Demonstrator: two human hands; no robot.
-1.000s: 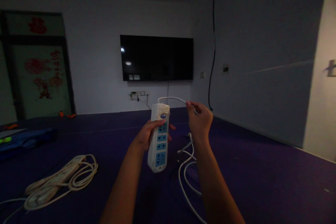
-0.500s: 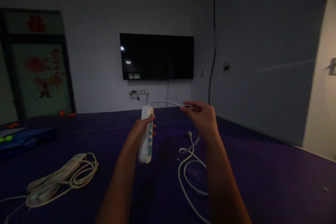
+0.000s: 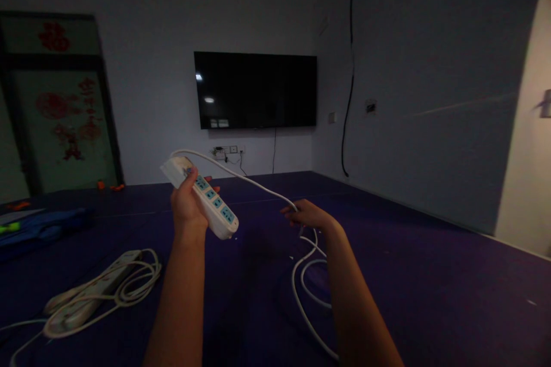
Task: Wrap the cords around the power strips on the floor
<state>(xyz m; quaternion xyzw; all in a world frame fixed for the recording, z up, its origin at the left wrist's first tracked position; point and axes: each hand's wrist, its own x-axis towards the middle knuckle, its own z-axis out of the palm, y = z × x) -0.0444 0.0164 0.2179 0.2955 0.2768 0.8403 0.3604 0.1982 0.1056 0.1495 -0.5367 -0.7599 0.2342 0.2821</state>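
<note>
My left hand [image 3: 186, 206] is closed round a white power strip [image 3: 206, 198] with blue sockets, held up and tilted with its cord end to the upper left. Its white cord [image 3: 245, 179] arcs from that end down to my right hand [image 3: 306, 216], whose fingers are pinched on it lower and to the right. Below that hand the rest of the cord [image 3: 303, 281] lies in loose loops on the purple floor.
A second power strip with a coiled cord [image 3: 99, 292] lies on the floor at the left. A black TV [image 3: 255, 90] hangs on the far wall above a wall socket [image 3: 226, 152]. A blue object [image 3: 38, 228] lies at far left. A black cable [image 3: 349, 69] runs down the right wall.
My left hand has swung the power strip up and to the left, tilting it. My right hand has dropped lower along the cord, which now stretches longer between the hands.
</note>
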